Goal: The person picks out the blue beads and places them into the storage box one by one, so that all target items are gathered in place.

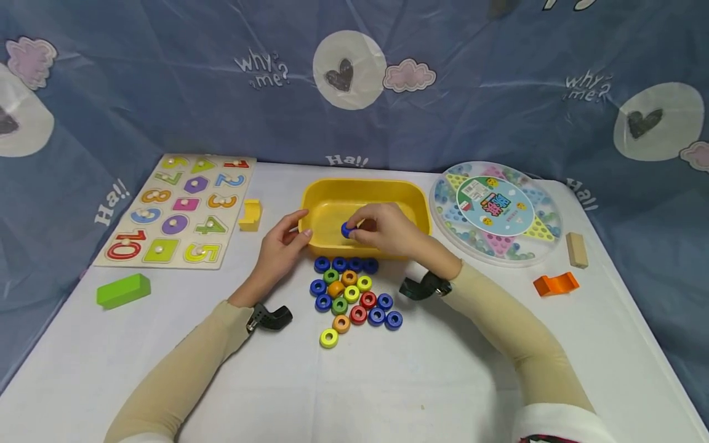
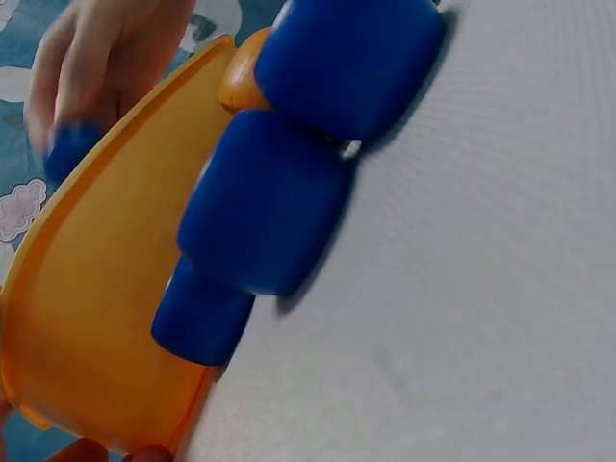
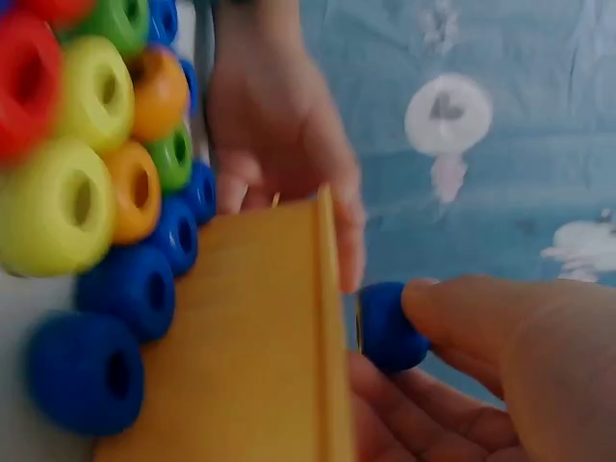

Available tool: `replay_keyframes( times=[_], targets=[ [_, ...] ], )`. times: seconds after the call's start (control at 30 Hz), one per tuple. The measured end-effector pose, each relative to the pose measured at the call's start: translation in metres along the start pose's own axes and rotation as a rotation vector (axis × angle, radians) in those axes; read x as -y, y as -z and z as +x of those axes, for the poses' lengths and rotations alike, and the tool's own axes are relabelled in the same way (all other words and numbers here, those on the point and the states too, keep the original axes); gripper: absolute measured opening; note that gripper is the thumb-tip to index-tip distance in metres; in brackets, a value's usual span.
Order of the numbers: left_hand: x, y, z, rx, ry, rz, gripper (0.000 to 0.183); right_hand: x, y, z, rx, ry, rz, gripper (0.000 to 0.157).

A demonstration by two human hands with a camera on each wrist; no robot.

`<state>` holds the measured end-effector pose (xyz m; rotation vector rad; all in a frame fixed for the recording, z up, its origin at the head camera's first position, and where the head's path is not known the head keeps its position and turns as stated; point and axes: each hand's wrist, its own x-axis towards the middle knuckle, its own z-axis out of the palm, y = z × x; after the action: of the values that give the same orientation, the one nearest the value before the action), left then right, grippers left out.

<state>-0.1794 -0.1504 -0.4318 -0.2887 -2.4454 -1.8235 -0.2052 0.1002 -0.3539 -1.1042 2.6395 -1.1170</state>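
Now, right hand pinching blue bead over tray; left hand gripping tray's left rim. No second bead visible inside, part hidden. Other beads loose on table, near side. Early stage, by looks.

Tbl has 9 blue beads, 3 orange beads, 3 yellow beads, 2 green beads, 2 red beads = 19. R hand holds 1 addl. blue bead, ttl 20. Also 1 yellow tray, 1 no. puzzle bd, 1 round game bd, 4 blocks (1 ea. green, yellow, orange, wood-col.).
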Motion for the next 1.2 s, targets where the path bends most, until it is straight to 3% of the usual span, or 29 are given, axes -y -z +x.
replay_keyframes(
  times=[0.17, 0.3, 0.43, 0.77, 0.97, 1.2],
  targets=[
    [-0.001, 0.001, 0.0, 0.008, 0.004, 0.0, 0.047, -0.011, -0.022, 0.044, 0.078, -0.147, -0.061, 0.015],
    [-0.001, 0.001, 0.0, 0.011, 0.011, 0.002, 0.047, -0.017, -0.038, 0.066, 0.109, -0.183, -0.13, 0.014],
    [0.0, 0.001, 0.001, 0.011, 0.001, -0.005, 0.047, -0.013, -0.044, 0.075, 0.132, -0.182, -0.151, 0.015],
    [0.001, 0.001, 0.001, 0.003, 0.016, 0.03, 0.046, -0.011, -0.047, 0.074, 0.187, -0.18, -0.089, 0.021],
    [0.001, 0.001, 0.001, 0.007, 0.015, 0.022, 0.046, -0.013, -0.044, 0.071, 0.172, -0.147, -0.089, 0.022],
    [0.001, 0.001, 0.001, 0.01, 0.004, 0.018, 0.047, -0.009, -0.019, 0.045, 0.132, -0.121, -0.024, 0.028]
  ],
)
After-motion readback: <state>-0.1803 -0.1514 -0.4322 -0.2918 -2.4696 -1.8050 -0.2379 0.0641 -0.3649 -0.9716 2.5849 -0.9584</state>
